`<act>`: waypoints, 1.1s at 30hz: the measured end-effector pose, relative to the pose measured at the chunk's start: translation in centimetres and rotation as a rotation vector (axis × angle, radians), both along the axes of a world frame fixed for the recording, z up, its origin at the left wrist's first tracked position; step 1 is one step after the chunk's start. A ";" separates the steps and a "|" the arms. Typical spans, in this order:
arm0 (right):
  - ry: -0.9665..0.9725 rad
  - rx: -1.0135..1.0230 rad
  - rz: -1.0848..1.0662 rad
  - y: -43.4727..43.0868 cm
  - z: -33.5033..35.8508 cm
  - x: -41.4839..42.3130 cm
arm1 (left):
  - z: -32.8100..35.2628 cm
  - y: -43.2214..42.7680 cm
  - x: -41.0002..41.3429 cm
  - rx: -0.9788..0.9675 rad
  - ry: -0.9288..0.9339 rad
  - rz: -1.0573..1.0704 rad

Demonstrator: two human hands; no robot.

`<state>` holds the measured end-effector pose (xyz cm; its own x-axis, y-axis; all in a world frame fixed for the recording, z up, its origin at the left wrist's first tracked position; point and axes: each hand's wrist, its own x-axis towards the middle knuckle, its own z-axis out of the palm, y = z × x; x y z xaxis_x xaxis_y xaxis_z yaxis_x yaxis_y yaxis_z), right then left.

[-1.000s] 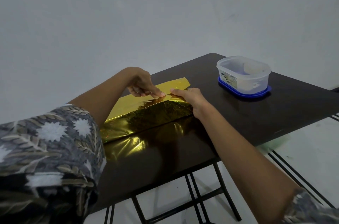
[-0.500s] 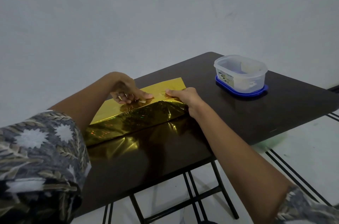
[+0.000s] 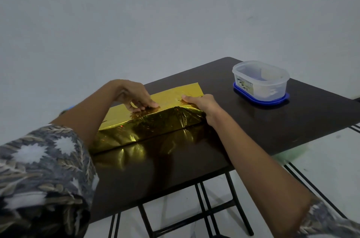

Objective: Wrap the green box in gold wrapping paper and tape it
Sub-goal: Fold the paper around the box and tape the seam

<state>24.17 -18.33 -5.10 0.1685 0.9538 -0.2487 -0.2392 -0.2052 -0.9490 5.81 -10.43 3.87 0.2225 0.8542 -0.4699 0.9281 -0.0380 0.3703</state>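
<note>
Left grip (image 3: 136,98), fingers curled, pinched the gold paper (image 3: 175,94) at the top seam; right grip (image 3: 202,105) clamped the paper over the box's right end. We found the green box wholly hidden beneath it, on the surface (image 3: 253,136). We judged the flap needed pulling taut and creasing sharply before taping. Paper: mirror foil, crinkled, likely slippery; shape flat, oblong. Surface: dark, glossy.
</note>
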 end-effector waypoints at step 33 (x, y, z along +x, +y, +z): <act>-1.628 0.563 0.102 -1.1 -0.8 -6.7 | -8.8 -6.4 -13.8 0.847 -0.054 -0.208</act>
<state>17.45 -19.38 -5.85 -0.1732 0.8789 0.4445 0.9559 0.2587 -0.1391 -7.95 -16.85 -4.96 0.4161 0.8509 0.3206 0.8539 -0.4869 0.1837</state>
